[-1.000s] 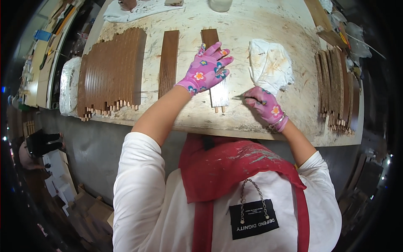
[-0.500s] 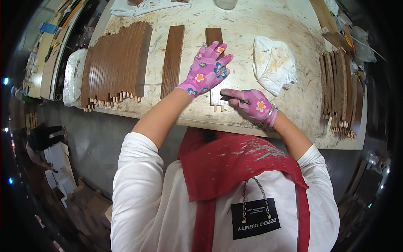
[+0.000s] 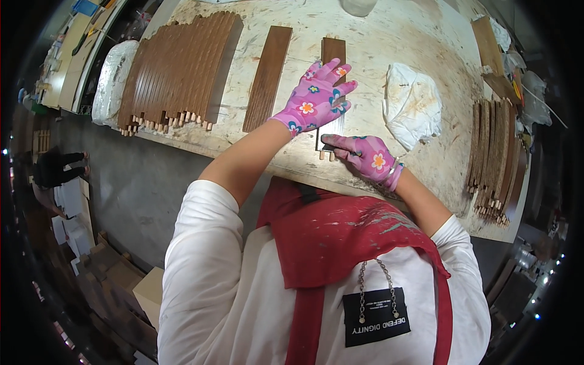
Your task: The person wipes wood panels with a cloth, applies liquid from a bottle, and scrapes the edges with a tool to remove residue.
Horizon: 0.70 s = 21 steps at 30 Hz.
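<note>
A narrow dark brown wooden board (image 3: 333,48) lies lengthwise before me, wooden dowels sticking out of its near end. My left hand (image 3: 315,100), in a pink flowered glove, rests across its middle with the fingers spread. At the near end, my right hand (image 3: 370,157), gloved alike, pinches a small flat black piece (image 3: 328,146) against the board's face; I cannot make out its exact kind. The board's surface shines pale between the hands. A second brown board (image 3: 267,79) lies apart to the left. To the right is a crumpled, stained white cloth (image 3: 413,103).
A wide row of brown boards with dowel ends (image 3: 182,73) stands at the left, beside a plastic-wrapped bundle (image 3: 114,82). More boards (image 3: 491,152) stack at the right edge, near a wooden block (image 3: 490,52). A clear container (image 3: 359,6) sits at the back. A person (image 3: 58,167) is at far left.
The view has shifted, so the table's things sit farther right. My right hand with the black piece has slid slightly toward the board's near end. My left hand stays spread on the board.
</note>
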Tool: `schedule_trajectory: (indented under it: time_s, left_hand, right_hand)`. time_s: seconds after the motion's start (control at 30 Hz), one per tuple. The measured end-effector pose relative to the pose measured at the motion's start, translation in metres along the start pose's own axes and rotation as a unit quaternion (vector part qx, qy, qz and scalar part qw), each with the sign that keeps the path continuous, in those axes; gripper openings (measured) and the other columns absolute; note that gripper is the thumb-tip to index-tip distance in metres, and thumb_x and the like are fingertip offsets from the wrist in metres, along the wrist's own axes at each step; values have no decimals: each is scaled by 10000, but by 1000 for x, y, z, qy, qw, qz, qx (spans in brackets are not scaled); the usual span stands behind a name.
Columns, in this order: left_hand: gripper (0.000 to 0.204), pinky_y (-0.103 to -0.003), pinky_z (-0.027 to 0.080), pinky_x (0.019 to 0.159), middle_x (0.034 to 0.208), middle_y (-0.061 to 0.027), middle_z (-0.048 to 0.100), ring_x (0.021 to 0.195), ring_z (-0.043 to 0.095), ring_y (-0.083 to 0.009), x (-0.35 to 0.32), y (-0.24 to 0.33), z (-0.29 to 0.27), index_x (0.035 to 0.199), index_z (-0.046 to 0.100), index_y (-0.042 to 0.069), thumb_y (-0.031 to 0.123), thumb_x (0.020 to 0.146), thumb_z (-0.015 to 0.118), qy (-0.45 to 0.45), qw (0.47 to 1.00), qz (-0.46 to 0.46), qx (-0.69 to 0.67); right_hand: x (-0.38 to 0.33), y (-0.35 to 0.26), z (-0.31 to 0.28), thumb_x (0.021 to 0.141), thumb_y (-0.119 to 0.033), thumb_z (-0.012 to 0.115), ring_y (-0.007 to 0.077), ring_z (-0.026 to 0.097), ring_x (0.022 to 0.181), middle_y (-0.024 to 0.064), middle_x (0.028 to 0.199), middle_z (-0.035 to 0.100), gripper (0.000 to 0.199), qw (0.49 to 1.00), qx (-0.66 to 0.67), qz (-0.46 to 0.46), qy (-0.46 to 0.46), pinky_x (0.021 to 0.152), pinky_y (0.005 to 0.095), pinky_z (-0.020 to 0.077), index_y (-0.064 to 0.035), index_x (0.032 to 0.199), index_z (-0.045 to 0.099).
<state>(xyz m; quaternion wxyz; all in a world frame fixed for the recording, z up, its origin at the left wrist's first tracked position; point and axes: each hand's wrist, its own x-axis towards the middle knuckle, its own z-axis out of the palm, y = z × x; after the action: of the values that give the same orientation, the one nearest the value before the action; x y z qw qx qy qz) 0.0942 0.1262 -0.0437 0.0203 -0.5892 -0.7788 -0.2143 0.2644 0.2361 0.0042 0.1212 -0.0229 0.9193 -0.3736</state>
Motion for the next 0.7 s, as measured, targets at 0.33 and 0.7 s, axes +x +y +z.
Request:
schedule_trajectory:
  time_s: [0.33, 0.7]
  left_hand:
    - [431, -466, 190, 1157, 1436, -77, 419, 1401, 279, -277, 0, 0, 1, 1308, 549, 198, 362, 910, 517, 11, 1000, 4, 15]
    - [436, -486, 200, 1148, 1462, -82, 379, 1407, 257, -298, 2, 2, -1, 1319, 538, 209, 340, 903, 547, -4, 1000, 9, 8]
  right_hand:
    - [11, 11, -6, 904, -293, 561, 327, 652, 729, 122, 877, 689, 358, 997, -58, -17, -42, 650, 410, 513, -306, 1261, 586]
    - [15, 23, -7, 910, -268, 558, 293, 668, 760, 113, 910, 700, 350, 993, 96, -40, -59, 747, 366, 519, -269, 1257, 605]
